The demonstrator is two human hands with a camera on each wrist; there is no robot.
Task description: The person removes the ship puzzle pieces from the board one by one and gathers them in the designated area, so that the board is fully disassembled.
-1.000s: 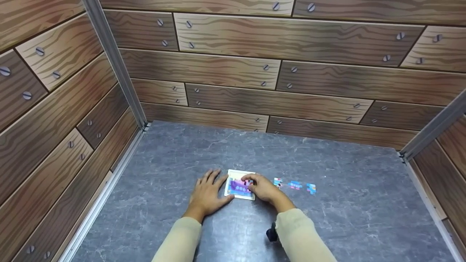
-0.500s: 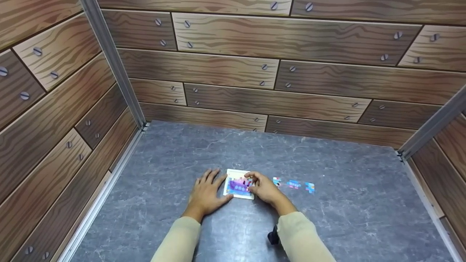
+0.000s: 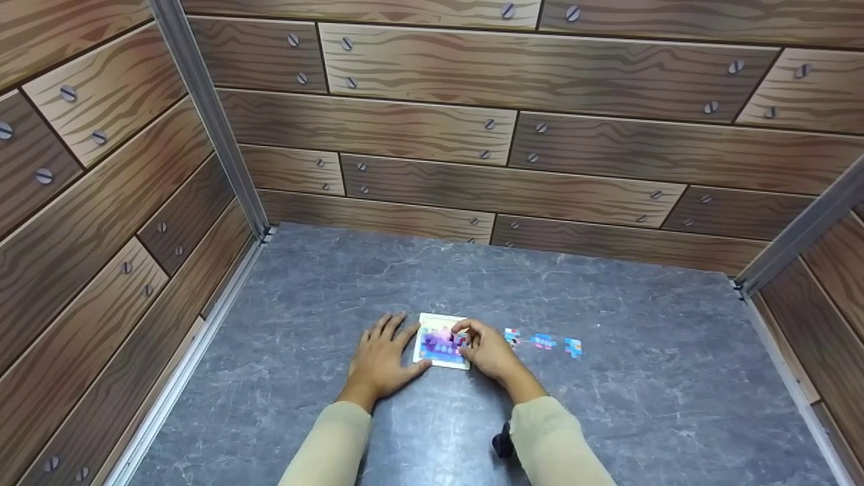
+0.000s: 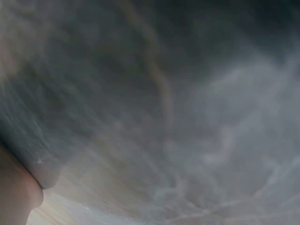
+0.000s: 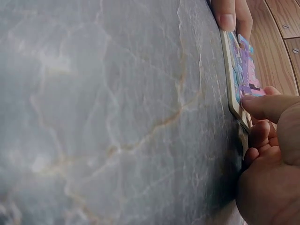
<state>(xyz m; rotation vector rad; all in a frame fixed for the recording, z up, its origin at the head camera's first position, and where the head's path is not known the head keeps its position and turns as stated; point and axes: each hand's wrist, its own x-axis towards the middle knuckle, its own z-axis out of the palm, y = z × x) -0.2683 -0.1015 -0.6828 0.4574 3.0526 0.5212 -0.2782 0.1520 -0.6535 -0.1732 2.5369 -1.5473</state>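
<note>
One tray (image 3: 439, 318) lies on the table (image 3: 304, 283), holding one puzzle (image 3: 439, 347). Two hands are at it: the left hand (image 3: 381, 361), flat and spread, grips nothing, its thumb touching the tray's near edge; the right hand (image 3: 487, 349) has bent fingers and thumb over the tray's right side, perhaps pinching a piece, though I cannot tell. Three loose pieces (image 3: 543, 341) lie right of the tray.
</note>
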